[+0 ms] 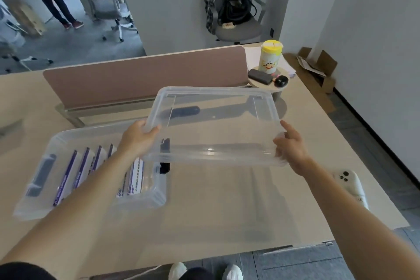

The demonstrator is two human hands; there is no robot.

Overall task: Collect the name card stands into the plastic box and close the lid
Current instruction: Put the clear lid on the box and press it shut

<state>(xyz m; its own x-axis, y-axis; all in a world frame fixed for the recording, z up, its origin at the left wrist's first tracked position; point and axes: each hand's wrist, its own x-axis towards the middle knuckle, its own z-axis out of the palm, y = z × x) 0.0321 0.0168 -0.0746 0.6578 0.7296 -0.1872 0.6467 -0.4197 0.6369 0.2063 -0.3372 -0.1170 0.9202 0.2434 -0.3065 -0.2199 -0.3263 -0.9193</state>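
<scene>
A clear plastic lid (216,125) hangs above the table, held at both near corners. My left hand (138,138) grips its near left corner and my right hand (291,145) grips its near right corner. To the left, the clear plastic box (36,202) lies open on the table. Several name card stands (78,173) with purple-and-white cards stand in a row inside it. My left forearm crosses over the box and hides some of the stands. A dark latch (164,166) shows at the box's right end, under the lid's edge.
A pink desk divider (145,75) stands across the table (216,211) behind the box. At the back right, a small round shelf holds a yellow-capped wipes canister (271,57), a dark case (260,76) and a black mouse (281,80). A white device (350,186) lies at the right edge.
</scene>
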